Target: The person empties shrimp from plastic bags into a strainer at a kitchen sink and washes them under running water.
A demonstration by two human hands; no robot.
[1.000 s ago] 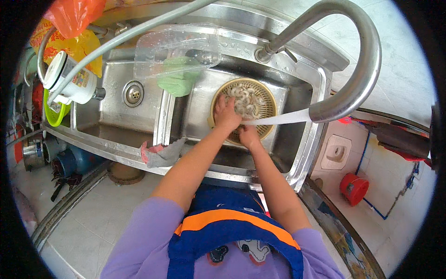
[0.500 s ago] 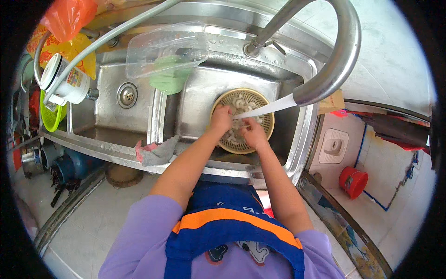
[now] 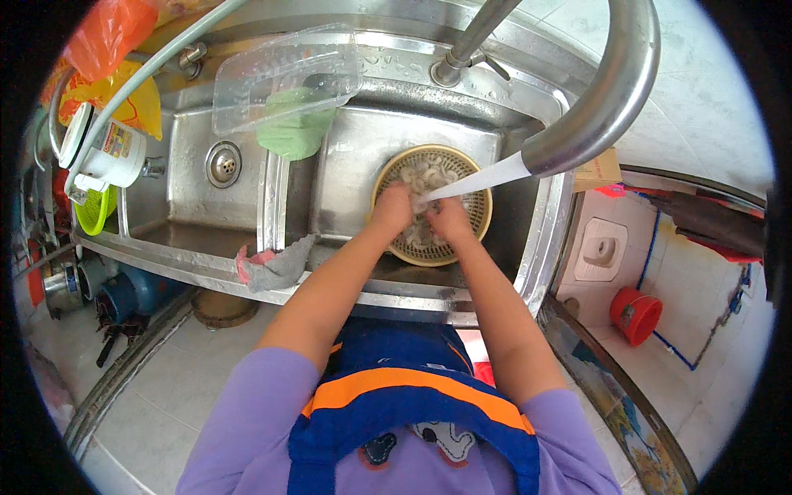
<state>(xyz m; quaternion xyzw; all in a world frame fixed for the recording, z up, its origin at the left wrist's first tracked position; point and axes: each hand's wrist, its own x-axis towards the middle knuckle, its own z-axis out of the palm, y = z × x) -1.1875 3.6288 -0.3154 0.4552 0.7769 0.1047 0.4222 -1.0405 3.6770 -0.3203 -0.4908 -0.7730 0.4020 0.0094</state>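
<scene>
A round tan plastic basket (image 3: 382, 183) sits in the right basin, holding many pale, curled pieces that look like shrimp (image 3: 430, 175). Both of my hands are down inside it. My left hand (image 3: 393, 208) is at the left of the pile with its fingers curled in among the pieces. Close by on the right, my right hand (image 3: 449, 220) has its fingers bent inward around some of them. Fingertips of both hands are partly hidden by water and shrimp. A stream of water (image 3: 483, 179) runs from the curved metal faucet (image 3: 598, 124) between my hands.
A clear plastic tray (image 3: 247, 87) and a green cloth (image 3: 290, 136) lie over the divider. A grey-and-pink rag (image 3: 279, 266) hangs on the sink's front edge. A white filter housing (image 3: 115, 155) with a hose stands at the left. A red bucket (image 3: 636, 316) is on the floor right.
My hands have come closer together in the basket, and my right hand has turned inward over the shrimp. The shrimp lie differently. The view has shifted slightly; water still runs.
</scene>
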